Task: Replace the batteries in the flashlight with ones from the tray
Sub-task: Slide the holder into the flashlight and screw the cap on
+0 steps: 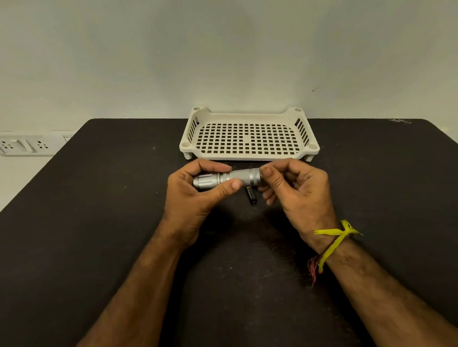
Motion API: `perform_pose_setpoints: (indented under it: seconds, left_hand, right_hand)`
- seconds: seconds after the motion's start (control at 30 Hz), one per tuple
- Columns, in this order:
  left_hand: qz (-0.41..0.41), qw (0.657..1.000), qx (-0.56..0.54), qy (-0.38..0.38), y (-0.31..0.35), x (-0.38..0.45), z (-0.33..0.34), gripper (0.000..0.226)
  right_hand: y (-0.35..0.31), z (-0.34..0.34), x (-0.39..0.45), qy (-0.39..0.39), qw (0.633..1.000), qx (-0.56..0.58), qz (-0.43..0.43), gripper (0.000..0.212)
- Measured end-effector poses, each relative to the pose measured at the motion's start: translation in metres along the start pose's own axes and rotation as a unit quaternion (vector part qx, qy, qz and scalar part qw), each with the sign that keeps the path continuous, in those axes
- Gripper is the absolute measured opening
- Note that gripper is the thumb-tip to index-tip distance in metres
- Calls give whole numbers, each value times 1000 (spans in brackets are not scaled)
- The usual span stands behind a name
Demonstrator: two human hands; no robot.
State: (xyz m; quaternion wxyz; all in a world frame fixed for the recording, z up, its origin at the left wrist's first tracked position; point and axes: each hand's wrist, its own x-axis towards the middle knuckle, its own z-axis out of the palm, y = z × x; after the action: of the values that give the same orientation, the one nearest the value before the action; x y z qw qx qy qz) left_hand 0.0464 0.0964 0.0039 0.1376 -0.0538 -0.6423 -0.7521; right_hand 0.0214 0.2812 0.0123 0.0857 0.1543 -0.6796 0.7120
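Observation:
A silver flashlight [245, 178] lies sideways in the air just above the dark table, head to the left. My left hand [194, 199] grips its head and middle, thumb across the barrel. My right hand [296, 190] pinches the ribbed tail cap end with thumb and forefinger. One black battery [251, 195] lies on the table directly under the flashlight, between my hands. The white perforated tray [251, 156] stands just behind the hands; I see no batteries in it.
The dark table [90, 208] ends at a pale wall behind the tray. A white socket panel [22, 145] is on the wall at the far left. A yellow thread band circles my right wrist [334, 242].

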Motion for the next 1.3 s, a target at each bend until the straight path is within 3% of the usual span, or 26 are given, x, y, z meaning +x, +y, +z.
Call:
perform_pose_setpoints:
  seconds: [0.17,0.37,0.43,0.5,0.67,0.83,0.93,1.07,1.17,1.23,1.3]
  left_hand:
    - [3,1000,13,12,0,0,2,33]
    - [-2,999,-8,46,-2,1,3,35]
    - [0,999,-6,33,0,2,2,33]
    - [3,1000,-6,17,2,2,1,30]
    - [7,1000,1,1,4,2,2,29]
    - [-3,1000,17,13,2,0,4,34]
    - [2,999,-1,32,1,0,3,34]
    - [-2,1000,-10,23,0,0,2,35]
    - [-6,1000,-12,19,0,1,2,43]
    - [-6,999,-18,25,0,1,1,49]
    - [-9,1000,-19,22,1,1,1,49]
  right_hand:
    - [2,2,-3,13,1000,-13,-12,18]
    - [7,0,-2,-48,998,-7,-32,31]
    - [8,0,0,-52,998,-27,-26,24]
    - [8,-1,1,-46,998,-43,-23,11]
    - [4,1,0,-9,998,-30,-57,18]
    - [4,0,-1,6,999,-28,-46,8]
    - [6,1,-3,-38,995,-69,-58,23]
    - [10,0,-3,-9,993,-113,-39,13]
    - [10,-3,-3,-33,995,-82,-45,11]
    - [10,-1,-4,-47,994,-65,-75,26]
    - [10,1,-3,-30,995,-60,-77,18]
